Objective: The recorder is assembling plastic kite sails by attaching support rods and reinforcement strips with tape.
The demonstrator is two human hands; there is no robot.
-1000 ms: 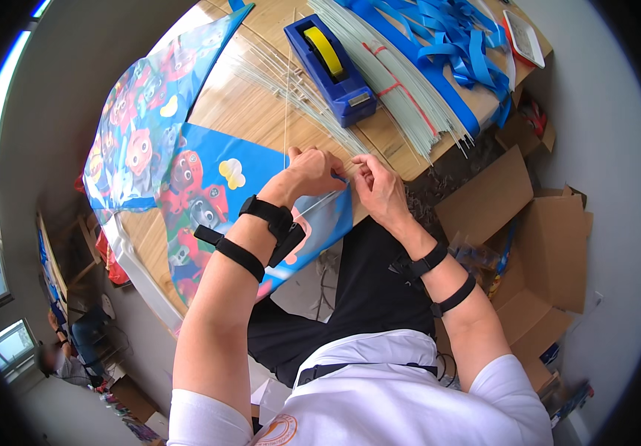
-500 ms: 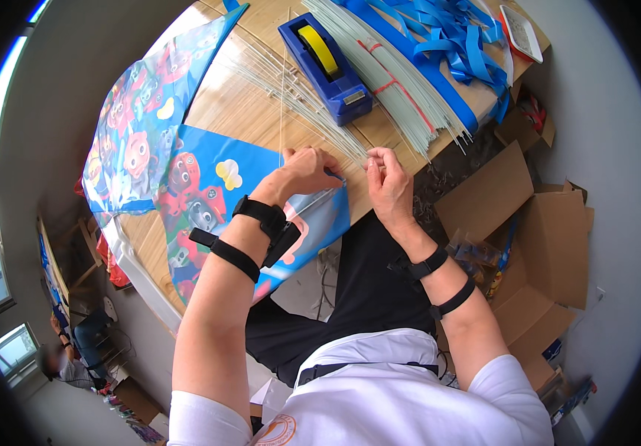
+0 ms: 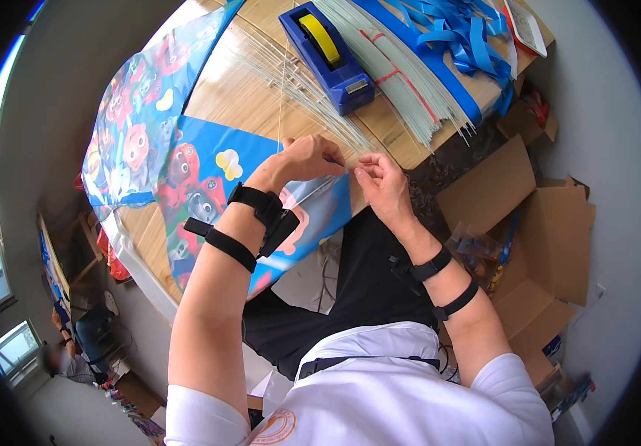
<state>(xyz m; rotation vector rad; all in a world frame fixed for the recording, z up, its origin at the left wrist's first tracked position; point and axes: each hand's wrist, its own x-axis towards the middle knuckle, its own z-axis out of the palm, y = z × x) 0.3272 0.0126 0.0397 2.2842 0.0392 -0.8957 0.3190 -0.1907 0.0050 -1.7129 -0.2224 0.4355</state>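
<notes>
Left hand (image 3: 307, 157) pinches the corner of the printed sheet (image 3: 218, 171) beneath it. Right hand (image 3: 386, 190) is beside this corner; its grip is indiscernible.

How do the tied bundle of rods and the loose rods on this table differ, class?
The tied bundle is bound with red ties; the loose rods have no such ties.
The tied bundle forms a dense stack, while the loose rods are sparser and spread out.
The tied bundle lies right of the blue tape dispenser, the loose rods left.
Both are thin and pale.
</notes>
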